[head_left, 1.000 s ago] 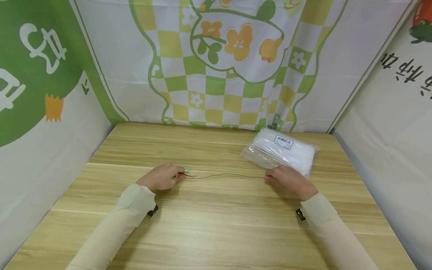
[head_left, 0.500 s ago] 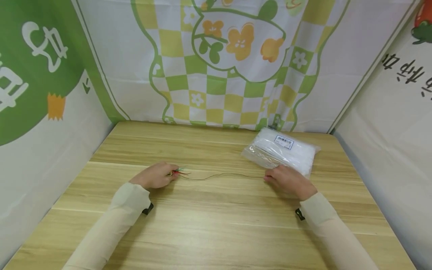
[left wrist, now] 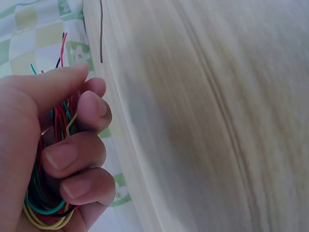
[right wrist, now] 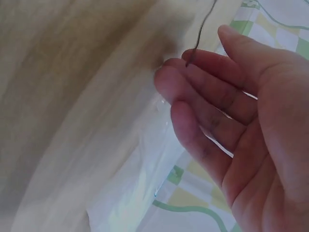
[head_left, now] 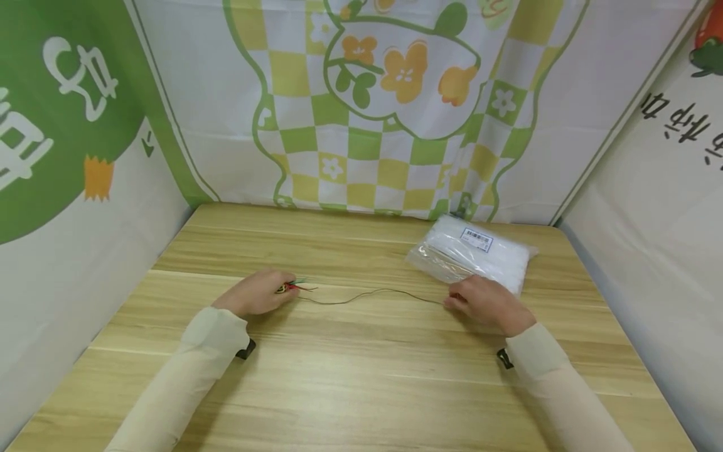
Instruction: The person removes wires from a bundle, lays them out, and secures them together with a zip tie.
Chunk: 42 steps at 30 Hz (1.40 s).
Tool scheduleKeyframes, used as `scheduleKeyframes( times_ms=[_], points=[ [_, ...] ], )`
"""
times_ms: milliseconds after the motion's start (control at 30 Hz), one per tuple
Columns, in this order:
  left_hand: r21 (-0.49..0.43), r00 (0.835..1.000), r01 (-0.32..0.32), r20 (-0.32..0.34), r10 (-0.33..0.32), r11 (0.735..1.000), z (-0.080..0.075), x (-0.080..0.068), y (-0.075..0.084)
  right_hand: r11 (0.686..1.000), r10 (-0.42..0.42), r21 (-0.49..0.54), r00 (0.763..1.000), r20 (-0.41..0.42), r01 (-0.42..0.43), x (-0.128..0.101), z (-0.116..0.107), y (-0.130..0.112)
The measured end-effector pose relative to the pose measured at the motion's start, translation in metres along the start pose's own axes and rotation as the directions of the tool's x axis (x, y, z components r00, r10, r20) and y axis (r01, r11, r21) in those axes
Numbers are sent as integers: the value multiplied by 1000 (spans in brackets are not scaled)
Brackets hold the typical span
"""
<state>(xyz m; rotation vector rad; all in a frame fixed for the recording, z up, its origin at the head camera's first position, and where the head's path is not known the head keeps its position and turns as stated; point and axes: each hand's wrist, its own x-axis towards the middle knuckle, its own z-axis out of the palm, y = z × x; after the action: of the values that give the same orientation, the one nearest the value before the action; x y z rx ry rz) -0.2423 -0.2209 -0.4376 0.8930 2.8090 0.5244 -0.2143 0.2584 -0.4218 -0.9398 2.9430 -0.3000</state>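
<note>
My left hand (head_left: pixel 257 293) grips a coiled bundle of thin wires, red, green, yellow and black, its fingers curled round it. In the left wrist view the wire bundle (left wrist: pixel 37 191) loops below the fingers, and loose ends stick up past the thumb. A single dark thin wire (head_left: pixel 341 303) stretches in a wavy line between the two hands. Its left end lies just beyond the left fingertips. My right hand (head_left: pixel 488 304) is at its other end; in the right wrist view the wire tip meets the fingers (right wrist: pixel 212 87), and the thumb stands apart from them.
A clear plastic bag (head_left: pixel 503 257) with white contents and a barcode label lies behind the right hand. The wooden table (head_left: pixel 361 376) ends at patterned cloth walls (head_left: pixel 220 150) at the back and on both sides.
My left hand has moved left with the wire bundle, and the single wire has shifted into a deeper wave. The right hand stays near the same spot, its fingers looser.
</note>
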Motion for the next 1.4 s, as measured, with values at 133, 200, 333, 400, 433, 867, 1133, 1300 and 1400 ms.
scheduleKeyframes(
  times_ms=[133,200,333,400,433,867,1133,1300,1400],
  points=[
    [4,1000,-6,-17,6,1000,1,2,4,1000,-24,-15,999,-44,23,-2,-4,-2],
    [7,1000,0,-16,0,1000,1,3,6,999,-47,-29,997,-67,46,-1,-5,-3],
    [17,1000,-16,-20,16,1000,2,6,12,996,-86,-37,993,-84,83,2,-5,-5],
    [12,1000,-17,-24,18,1000,2,8,15,994,-100,-42,991,-87,97,3,-5,-7],
    [13,999,-25,-29,26,1000,1,9,17,993,-109,-44,990,-94,106,4,-5,-8],
    [-25,998,-64,-31,63,998,3,21,41,979,-198,-82,968,-153,188,16,-8,-31],
    [-28,991,-132,-32,131,991,9,33,57,966,-256,-80,949,-181,246,26,-8,-43],
    [-30,986,-166,-33,165,986,10,39,68,967,-254,-82,950,-179,243,29,-9,-52],
    [-44,984,-178,-27,177,983,10,42,74,960,-279,-76,944,-176,269,32,-10,-58]
  ],
)
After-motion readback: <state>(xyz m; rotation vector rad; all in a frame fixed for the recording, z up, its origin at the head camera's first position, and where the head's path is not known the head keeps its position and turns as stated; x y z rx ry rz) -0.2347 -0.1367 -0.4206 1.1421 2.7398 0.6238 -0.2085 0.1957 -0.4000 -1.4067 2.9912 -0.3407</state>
